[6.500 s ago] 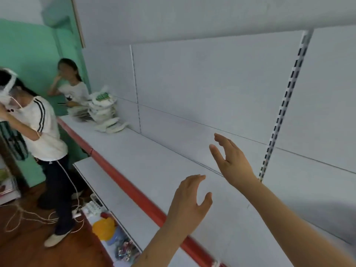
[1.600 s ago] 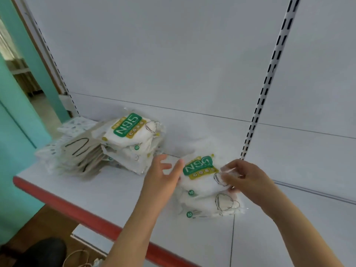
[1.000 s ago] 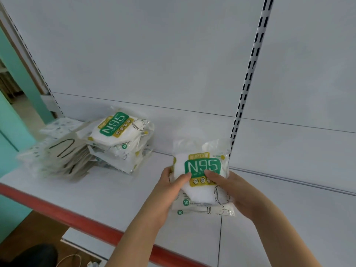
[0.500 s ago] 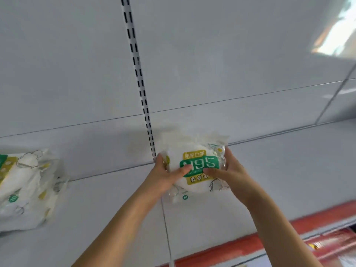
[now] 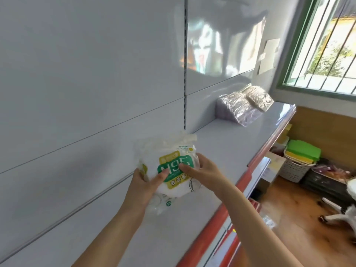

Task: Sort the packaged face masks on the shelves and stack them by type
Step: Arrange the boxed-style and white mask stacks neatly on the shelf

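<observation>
My left hand (image 5: 143, 186) and right hand (image 5: 200, 173) together hold a small bundle of N95 mask packs (image 5: 169, 170) just above the grey shelf (image 5: 221, 151), thumbs pressed on the green label, fingers curled underneath. Further along the shelf, near the window (image 5: 327, 45), a stack of silvery packs (image 5: 242, 106) leans against the back panel. Sorting looks partway: this bundle still needs setting down in its own pile
</observation>
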Motion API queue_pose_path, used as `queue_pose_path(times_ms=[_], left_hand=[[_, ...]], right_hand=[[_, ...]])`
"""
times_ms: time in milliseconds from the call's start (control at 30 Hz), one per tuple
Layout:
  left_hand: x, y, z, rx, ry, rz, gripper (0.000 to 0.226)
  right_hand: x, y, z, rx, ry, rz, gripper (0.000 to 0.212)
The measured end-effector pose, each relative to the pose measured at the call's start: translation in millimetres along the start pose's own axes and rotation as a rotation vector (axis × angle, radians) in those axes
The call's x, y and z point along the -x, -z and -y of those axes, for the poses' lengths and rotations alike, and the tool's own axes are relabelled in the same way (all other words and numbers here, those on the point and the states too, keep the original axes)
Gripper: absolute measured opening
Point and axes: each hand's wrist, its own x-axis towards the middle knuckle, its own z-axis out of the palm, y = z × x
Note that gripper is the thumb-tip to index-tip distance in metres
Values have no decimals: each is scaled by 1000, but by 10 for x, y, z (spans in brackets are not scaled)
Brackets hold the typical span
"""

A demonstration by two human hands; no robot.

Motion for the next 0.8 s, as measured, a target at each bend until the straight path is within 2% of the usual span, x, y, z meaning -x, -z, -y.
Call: queue_pose_path(times_ms=[67,133,267,367,433,500,567,600,733,800], left_hand=[[-384,-438,3,-20,-24,58,75],[-804,-861,10,-8,-23,46,77],[-1586,-1658,-69,-19,-35,19,47],[-2074,-2109,-142,-58,-72,13,40],[-2293,-2299,-130,-95,-86,-4,44],[-2407,-2391,-79,-118,-82,-54,45],[-2469,-2433,-31,-149,-70,-111,37],[-2488,-2457,-17,-162,-61,-128,33],[-2539,-2573,-44,-123,-50,-172,34],[-2607,-2588,-71,-155,-94,-186,25]], right_hand=[[-392,456,-118,-15,11,-22,47],[-813,919,-188,11,9,-9,39],[-1616,1745,-282,58,49,35,30],[-2224,2227,-369,150,61,56,29],[-2556,2422,-452,235,75,36,35],[-2751,2502,-550,334,97,2,56],[-2772,2504,-634,331,80,-43,72],[-2758,2498,-686,315,75,-57,71],[-2658,2502,-779,274,70,48,35],[-2662,2589,-795,200,69,41,29]])
